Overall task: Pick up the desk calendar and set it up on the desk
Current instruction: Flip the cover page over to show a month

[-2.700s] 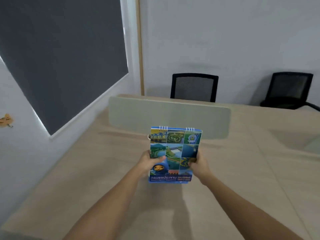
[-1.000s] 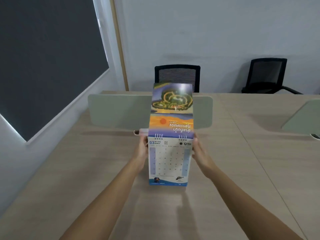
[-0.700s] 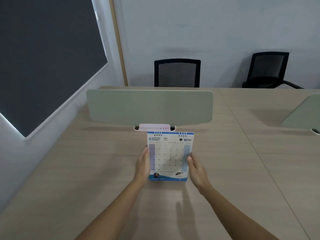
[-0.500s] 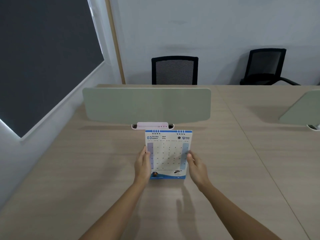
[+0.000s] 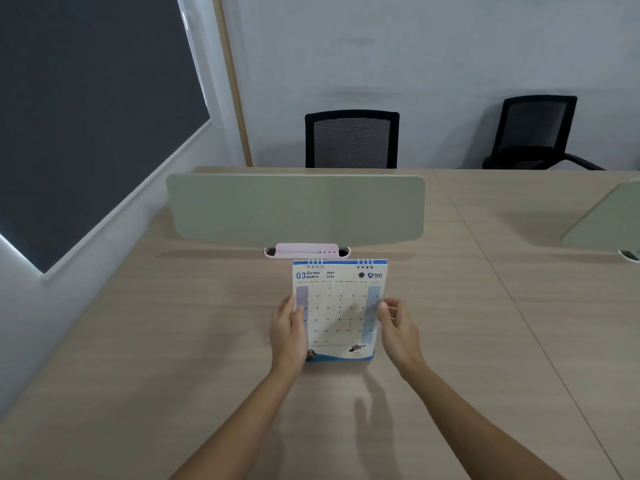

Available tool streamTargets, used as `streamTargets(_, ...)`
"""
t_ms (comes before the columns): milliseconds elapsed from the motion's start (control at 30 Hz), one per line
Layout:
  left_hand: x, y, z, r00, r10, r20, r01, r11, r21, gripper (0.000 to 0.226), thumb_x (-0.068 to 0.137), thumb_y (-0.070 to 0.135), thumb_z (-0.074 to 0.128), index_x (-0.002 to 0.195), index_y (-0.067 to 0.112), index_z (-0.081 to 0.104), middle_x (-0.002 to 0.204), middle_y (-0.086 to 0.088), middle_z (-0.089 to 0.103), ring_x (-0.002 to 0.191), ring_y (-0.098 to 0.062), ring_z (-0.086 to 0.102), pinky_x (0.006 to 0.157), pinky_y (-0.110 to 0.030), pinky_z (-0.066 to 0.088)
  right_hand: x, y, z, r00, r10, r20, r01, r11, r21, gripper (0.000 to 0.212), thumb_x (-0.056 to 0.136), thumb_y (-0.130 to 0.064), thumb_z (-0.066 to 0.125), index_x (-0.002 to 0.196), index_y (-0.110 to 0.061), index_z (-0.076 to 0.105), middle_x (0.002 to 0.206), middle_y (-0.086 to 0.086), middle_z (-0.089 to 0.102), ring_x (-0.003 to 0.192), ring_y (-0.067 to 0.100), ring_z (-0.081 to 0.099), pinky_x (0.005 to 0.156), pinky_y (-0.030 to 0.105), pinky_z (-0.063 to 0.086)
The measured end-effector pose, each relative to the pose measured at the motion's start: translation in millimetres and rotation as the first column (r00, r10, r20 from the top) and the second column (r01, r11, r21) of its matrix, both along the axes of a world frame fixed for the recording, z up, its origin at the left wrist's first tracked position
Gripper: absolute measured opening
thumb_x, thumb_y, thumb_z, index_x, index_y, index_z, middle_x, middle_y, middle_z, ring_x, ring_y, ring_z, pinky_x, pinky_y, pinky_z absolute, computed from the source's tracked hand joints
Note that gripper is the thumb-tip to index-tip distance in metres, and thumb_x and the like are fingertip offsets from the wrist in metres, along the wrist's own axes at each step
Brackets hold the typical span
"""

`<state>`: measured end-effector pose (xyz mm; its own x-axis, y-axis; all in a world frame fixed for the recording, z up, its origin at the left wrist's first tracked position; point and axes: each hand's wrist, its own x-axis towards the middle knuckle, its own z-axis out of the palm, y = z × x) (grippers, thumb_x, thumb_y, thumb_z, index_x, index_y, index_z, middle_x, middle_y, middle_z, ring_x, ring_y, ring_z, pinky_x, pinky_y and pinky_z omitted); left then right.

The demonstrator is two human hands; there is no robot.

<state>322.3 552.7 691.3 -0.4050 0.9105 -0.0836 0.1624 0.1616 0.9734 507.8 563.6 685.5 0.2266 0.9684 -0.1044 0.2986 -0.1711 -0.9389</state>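
The desk calendar (image 5: pixel 339 310) stands upright on the wooden desk (image 5: pixel 173 341), its white March page with blue spiral top facing me. My left hand (image 5: pixel 289 332) lies along its left edge, fingers over the page, holding it. At the right edge is my right hand (image 5: pixel 398 329), fingers spread and only the fingertips at the edge. The calendar's back and its stand are hidden.
A grey-green divider panel (image 5: pixel 294 209) stands just behind the calendar, with a pink cable tray (image 5: pixel 306 250) at its foot. A second panel (image 5: pixel 609 220) is at the right. Two black chairs (image 5: pixel 351 140) (image 5: pixel 536 133) stand beyond the desk. A dark window (image 5: pixel 86 116) fills the left.
The calendar went from the picture cover to the March page, its pages flipped over the top. It now rests on the desk, and my right hand has loosened from its edge.
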Motion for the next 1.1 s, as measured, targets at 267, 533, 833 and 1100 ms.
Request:
streamTargets(267,-9,15,47,0.973,-0.114,0.2,0.158,0.963,-0.219,0.029,0.09,0.034,0.049,0.104,0.009,0.054,0.11,-0.014,0.069,0.091,-0.028,0.066,0.082,-0.04,0.054,20,6,41,0.994,-0.003,-0.111,-0.002,0.999,-0.046,0.053,0.092,-0.058,0.033,0.074,-0.018,0.063,0.073,-0.003,0.062,0.069,0.017,0.056,0.059,0.029,0.044)
streamTargets(533,-44,62,91,0.729,-0.067,0.681,0.172,0.981,-0.087,0.053,0.098,0.047,0.025,0.094,0.011,0.064,0.092,-0.005,0.068,0.084,-0.016,0.063,0.075,-0.032,0.046,23,46,75,0.917,0.222,-0.331,-0.228,0.973,0.022,0.072,0.083,-0.072,0.015,0.135,-0.035,0.049,0.15,-0.002,0.038,0.139,0.024,0.032,0.115,0.048,0.027)
streamTargets(833,-25,50,35,0.957,-0.254,0.143,0.281,0.933,-0.223,0.026,0.091,-0.001,0.045,0.103,0.015,0.062,0.088,0.009,0.067,0.074,0.0,0.061,0.042,-0.006,0.045,14,32,25,0.968,0.157,-0.196,-0.174,0.982,-0.075,0.038,0.095,-0.031,0.048,0.132,-0.027,0.042,0.13,-0.003,0.056,0.122,0.019,0.053,0.093,0.035,0.043)
streamTargets(1100,-9,117,10,0.731,-0.681,0.033,0.662,0.697,-0.277,0.036,0.097,0.006,0.043,0.132,0.009,0.053,0.135,-0.006,0.061,0.125,-0.022,0.056,0.104,-0.037,0.045,52,74,15,0.983,0.151,0.107,-0.121,0.962,-0.243,0.035,0.092,-0.004,0.052,0.125,-0.012,0.054,0.128,0.008,0.06,0.117,0.028,0.055,0.093,0.041,0.05)
